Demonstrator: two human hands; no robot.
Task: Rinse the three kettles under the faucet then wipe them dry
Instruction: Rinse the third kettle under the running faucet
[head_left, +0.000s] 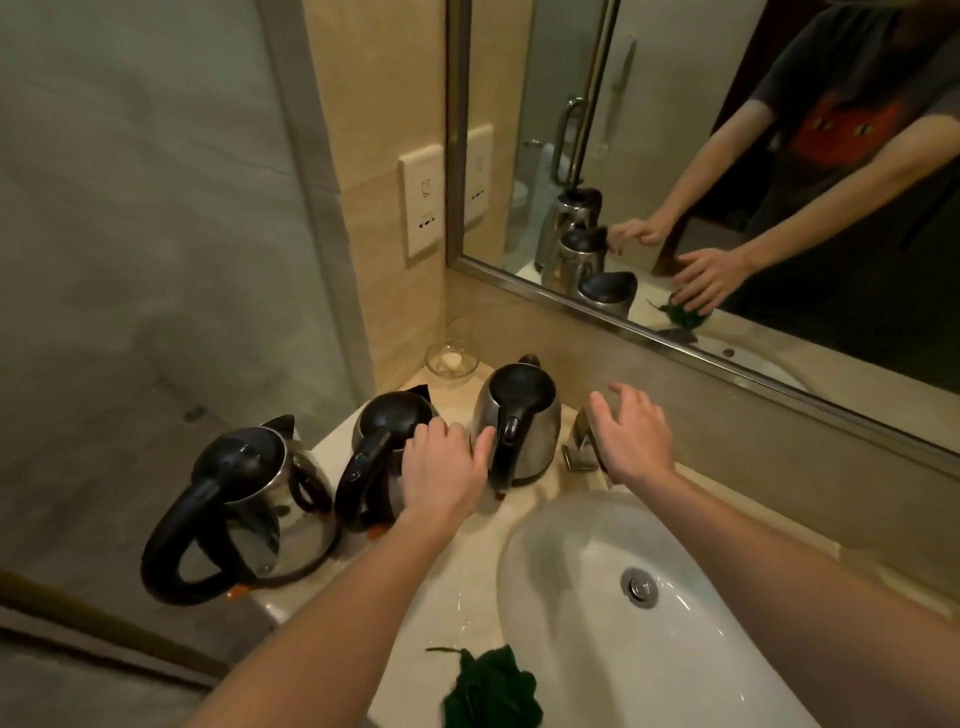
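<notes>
1. I am looking down through the head camera at a pale stone bench (467, 551) with a white sink (561, 551) set into its right side. The drain (640, 586) shows in the basin.
2. Three shiny kettles with black lids and handles stand upright in a row on the bench, left of the sink, with their handles towards me.
3. The left kettle (234, 509) is at the bench's left edge. The middle kettle (387, 421) is just beside it. The right kettle (519, 415) stands nearest the back wall.
4. My left hand (441, 462) is palm down between the middle and right kettles, its fingers loosely spread and gripping nothing. The fingertips lie over the middle kettle's lid edge and the thumb reaches towards the right kettle's handle. I cannot tell whether it touches either one.
5. My right hand (631, 431) hovers with its fingers spread and holds nothing. It is over the faucet (584, 441) and partly hides it. The faucet stands just right of the right kettle.
6. A dark green cloth (491, 686) lies crumpled on the bench by the sink's near rim.
7. A small glass dish (451, 358) sits in the back corner, below a wall socket (422, 202).
8. The mirror (675, 104) reflects the kettles, both arms and the cloth.
</notes>
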